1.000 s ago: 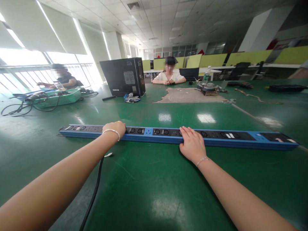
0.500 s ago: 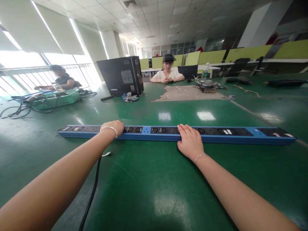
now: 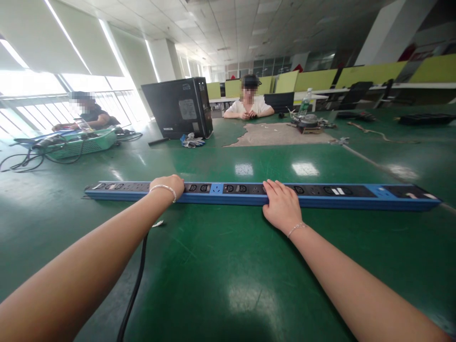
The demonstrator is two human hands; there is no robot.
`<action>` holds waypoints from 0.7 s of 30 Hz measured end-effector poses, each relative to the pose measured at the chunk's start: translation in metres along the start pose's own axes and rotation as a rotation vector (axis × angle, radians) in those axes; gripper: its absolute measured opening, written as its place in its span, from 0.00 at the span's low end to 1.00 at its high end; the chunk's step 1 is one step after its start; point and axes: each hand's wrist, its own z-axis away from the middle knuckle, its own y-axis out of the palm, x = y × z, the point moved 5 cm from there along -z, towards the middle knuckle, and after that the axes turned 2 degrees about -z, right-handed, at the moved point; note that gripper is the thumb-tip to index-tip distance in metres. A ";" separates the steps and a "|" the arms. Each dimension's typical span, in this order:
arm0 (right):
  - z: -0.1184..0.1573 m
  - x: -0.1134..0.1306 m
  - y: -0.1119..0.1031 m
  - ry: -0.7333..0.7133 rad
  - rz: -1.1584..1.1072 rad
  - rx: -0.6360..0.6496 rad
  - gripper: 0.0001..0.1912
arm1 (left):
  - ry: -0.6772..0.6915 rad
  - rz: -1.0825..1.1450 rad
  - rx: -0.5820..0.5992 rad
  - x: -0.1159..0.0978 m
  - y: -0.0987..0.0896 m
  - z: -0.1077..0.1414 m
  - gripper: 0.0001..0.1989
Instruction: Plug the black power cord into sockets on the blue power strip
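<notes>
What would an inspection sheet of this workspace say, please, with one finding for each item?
Surface: glossy green tabletop; ragged beige patch farther back.
Job's things: long blue-and-black power strip, lying crosswise.
Clutter: black computer case, gloves, green basket, bottle.
Hands: left hand and right hand, both on the power strip.
Cables: black cable near left forearm; more cables around the basket.
Surroundings: person in white, person in dark top, yellow-green partitions.

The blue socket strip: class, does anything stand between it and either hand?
Nothing visible does: the left hand and right hand are both on the blue socket strip. The black cable lies nearer the camera, out of the way.
</notes>
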 end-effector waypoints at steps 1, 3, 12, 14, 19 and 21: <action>0.000 0.000 0.000 0.004 0.000 0.004 0.30 | 0.005 0.002 0.005 -0.001 -0.001 -0.001 0.25; 0.000 0.000 0.000 0.008 -0.001 0.008 0.30 | -0.014 0.001 0.001 -0.002 -0.001 0.001 0.25; 0.000 0.000 -0.001 0.009 0.008 0.026 0.30 | -0.097 -0.054 -0.051 -0.005 0.009 0.013 0.28; 0.000 0.000 -0.001 0.010 0.008 0.026 0.30 | -0.051 -0.082 -0.032 -0.002 0.007 0.007 0.28; -0.001 0.000 -0.001 0.015 0.001 0.032 0.30 | 0.218 -0.158 0.059 0.000 0.003 -0.016 0.19; 0.000 0.000 0.000 0.021 -0.001 0.036 0.30 | 0.332 -0.165 0.055 -0.003 0.001 -0.022 0.16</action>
